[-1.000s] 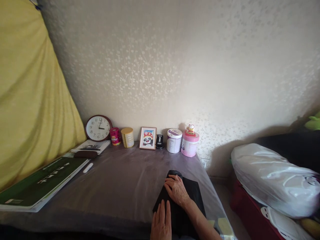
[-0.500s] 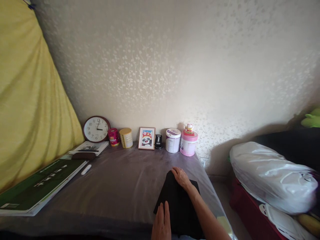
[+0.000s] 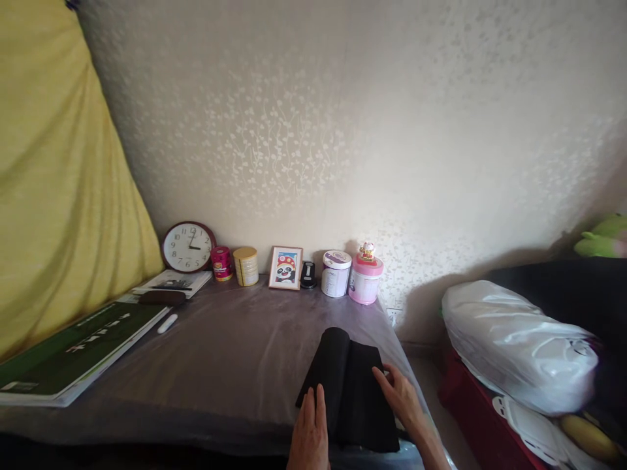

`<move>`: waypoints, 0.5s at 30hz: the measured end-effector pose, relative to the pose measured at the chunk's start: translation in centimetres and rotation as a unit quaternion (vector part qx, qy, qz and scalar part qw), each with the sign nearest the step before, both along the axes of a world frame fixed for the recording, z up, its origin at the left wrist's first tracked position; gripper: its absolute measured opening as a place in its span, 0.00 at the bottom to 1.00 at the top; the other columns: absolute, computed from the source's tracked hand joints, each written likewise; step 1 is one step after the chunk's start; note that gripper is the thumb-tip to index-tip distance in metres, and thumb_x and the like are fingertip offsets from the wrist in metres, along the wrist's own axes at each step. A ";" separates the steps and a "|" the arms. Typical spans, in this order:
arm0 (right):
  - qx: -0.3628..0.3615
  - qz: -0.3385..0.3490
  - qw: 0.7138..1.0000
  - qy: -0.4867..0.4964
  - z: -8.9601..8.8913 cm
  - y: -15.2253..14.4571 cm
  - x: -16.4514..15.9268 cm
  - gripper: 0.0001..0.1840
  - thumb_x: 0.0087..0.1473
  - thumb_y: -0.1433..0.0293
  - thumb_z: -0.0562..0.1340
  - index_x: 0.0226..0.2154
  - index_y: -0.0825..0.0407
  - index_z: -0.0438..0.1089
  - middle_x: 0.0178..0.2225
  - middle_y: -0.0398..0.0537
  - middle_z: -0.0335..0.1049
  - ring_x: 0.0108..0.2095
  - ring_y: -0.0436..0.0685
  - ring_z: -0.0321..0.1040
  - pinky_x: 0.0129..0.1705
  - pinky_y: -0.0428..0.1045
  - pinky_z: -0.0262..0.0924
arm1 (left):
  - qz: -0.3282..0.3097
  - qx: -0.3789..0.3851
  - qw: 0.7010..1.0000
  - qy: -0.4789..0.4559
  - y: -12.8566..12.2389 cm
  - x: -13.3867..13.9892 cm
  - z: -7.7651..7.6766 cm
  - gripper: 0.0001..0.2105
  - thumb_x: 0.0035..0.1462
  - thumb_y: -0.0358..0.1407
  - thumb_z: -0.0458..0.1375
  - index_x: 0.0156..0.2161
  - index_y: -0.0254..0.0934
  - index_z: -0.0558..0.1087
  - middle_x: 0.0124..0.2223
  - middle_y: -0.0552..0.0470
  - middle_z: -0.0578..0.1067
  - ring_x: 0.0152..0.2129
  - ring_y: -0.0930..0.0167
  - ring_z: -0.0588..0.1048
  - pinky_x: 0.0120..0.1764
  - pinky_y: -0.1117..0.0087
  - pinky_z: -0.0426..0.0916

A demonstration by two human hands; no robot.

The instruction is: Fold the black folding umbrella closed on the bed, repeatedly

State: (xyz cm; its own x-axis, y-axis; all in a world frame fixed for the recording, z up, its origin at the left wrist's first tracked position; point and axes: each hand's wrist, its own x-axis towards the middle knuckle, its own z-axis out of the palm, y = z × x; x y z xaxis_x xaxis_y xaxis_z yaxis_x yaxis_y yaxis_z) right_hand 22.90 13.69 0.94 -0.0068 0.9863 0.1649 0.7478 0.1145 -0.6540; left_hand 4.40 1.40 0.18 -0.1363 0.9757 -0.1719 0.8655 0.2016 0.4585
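A black folded cloth (image 3: 365, 391) lies on the grey-covered table near its front right, with a rounded fold running lengthwise and a flatter panel to the right of it. My left hand (image 3: 310, 427) rests on the cloth's left part, its fingers stretched out flat. At the right edge of the cloth, my right hand (image 3: 402, 397) has its fingers bent around the border, pinching it. The underside of the cloth is hidden.
Along the wall stand a clock (image 3: 189, 247), a pink tin (image 3: 222, 264), a yellow-lidded can (image 3: 245, 267), a framed panda picture (image 3: 285, 267) and two round tubs (image 3: 336, 275). A green book (image 3: 83, 352) lies left. Right of the table is a white plastic bag (image 3: 519, 346).
My right hand has moved from the cloth's far top to its right edge. The right panel now lies more exposed beside the fold. My left hand stays flat on the left part.
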 end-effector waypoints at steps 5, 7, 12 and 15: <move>0.007 0.029 0.996 0.089 1.7 -0.8 -1.1 0.18 0.43 0.55 0.57 0.29 0.51 0.71 0.24 0.46 0.71 0.28 0.59 0.68 0.30 0.50 0.59 | 0.009 0.017 1.000 0.024 -0.2 0.3 0.4 0.49 0.31 0.15 0.51 0.61 0.33 0.37 0.65 0.39 0.45 0.60 0.60 0.51 0.57 0.64 0.54; -0.007 0.063 0.987 0.150 2.7 -0.7 -1.9 0.17 0.43 0.55 0.58 0.28 0.51 0.72 0.22 0.44 0.70 0.26 0.57 0.67 0.27 0.49 0.59 | 0.014 0.024 0.999 0.029 -0.2 0.4 0.2 0.49 0.31 0.15 0.52 0.62 0.33 0.38 0.64 0.38 0.46 0.60 0.59 0.52 0.57 0.63 0.55; -0.088 0.143 0.930 0.327 4.4 -0.2 -5.7 0.22 0.39 0.52 0.62 0.29 0.54 0.71 0.21 0.44 0.69 0.24 0.55 0.65 0.24 0.47 0.58 | 0.009 0.027 0.998 0.055 0.0 0.5 -0.8 0.48 0.32 0.14 0.52 0.62 0.32 0.38 0.64 0.36 0.46 0.60 0.58 0.52 0.57 0.62 0.55; -0.110 0.168 0.901 0.385 4.4 0.0 -8.4 0.22 0.38 0.53 0.64 0.29 0.54 0.70 0.22 0.44 0.69 0.24 0.54 0.66 0.25 0.47 0.59 | 0.003 0.027 0.997 0.069 0.2 0.4 -1.1 0.47 0.32 0.14 0.51 0.61 0.30 0.40 0.64 0.35 0.46 0.60 0.58 0.52 0.57 0.63 0.55</move>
